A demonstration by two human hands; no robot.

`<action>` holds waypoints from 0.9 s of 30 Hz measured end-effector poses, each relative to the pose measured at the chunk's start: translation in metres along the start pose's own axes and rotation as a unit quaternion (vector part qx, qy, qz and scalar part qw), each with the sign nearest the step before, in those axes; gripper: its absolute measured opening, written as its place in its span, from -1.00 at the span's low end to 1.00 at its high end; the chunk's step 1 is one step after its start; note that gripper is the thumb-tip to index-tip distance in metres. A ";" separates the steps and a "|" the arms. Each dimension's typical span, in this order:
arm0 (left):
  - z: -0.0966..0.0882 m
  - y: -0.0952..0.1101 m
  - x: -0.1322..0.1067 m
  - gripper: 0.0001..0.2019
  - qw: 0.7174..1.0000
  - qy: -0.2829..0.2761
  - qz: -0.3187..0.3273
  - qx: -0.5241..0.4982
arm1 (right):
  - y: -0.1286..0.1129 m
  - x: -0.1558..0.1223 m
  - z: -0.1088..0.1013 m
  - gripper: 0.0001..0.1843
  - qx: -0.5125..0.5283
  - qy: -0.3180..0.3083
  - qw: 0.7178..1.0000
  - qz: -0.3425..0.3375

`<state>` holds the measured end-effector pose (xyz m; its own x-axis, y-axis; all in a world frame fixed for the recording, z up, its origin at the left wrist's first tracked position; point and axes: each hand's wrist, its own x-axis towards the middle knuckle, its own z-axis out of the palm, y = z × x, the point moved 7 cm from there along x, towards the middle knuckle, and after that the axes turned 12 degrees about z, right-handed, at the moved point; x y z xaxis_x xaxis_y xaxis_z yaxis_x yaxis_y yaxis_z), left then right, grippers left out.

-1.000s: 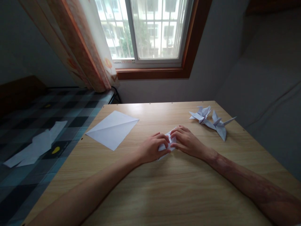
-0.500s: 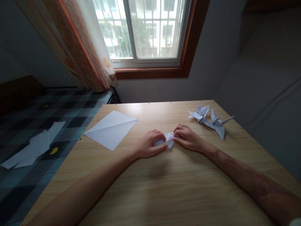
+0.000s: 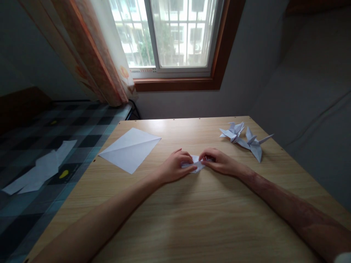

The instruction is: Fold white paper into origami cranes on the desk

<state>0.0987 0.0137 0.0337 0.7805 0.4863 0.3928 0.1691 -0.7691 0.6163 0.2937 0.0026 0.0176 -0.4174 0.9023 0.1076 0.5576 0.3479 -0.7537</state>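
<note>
A small, partly folded piece of white paper (image 3: 195,164) lies near the middle of the wooden table (image 3: 192,219). My left hand (image 3: 175,168) pinches its left side with curled fingers. My right hand (image 3: 218,161) pinches its right side, fingertips pressed on the paper. The two hands nearly touch over it, and most of the paper is hidden under the fingers.
A creased white sheet (image 3: 130,149) lies flat on the table's left part. Two finished paper cranes (image 3: 244,138) sit at the far right. A checked blanket (image 3: 41,146) with white paper scraps (image 3: 38,170) lies left of the table. A window and curtain stand behind.
Both hands have shifted a little on the small paper, drawing closer together and pressing it into a narrower fold. Nothing else on the table has moved.
</note>
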 end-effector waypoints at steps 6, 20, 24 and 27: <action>-0.002 -0.004 -0.001 -0.68 0.998 0.021 -0.052 0.038 | 0.007 0.002 0.000 -0.82 0.010 -0.010 1.000 0.019; 0.002 -0.017 -0.003 -0.60 0.995 -0.067 -0.069 0.026 | -0.002 0.004 -0.001 -0.71 -0.011 -0.031 0.999 0.000; -0.002 -0.019 -0.002 -0.58 0.992 -0.113 -0.050 0.024 | -0.006 0.003 0.001 -0.68 -0.025 -0.027 0.999 -0.005; -0.006 -0.014 0.000 -0.54 0.991 -0.127 -0.041 0.027 | -0.007 0.001 0.001 -0.75 -0.028 -0.012 1.000 0.005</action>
<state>0.0928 0.0270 0.0289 0.8885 0.4322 0.1542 0.2638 -0.7561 0.5989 0.2881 0.0011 0.0225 -0.4281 0.8998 0.0843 0.6012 0.3532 -0.7168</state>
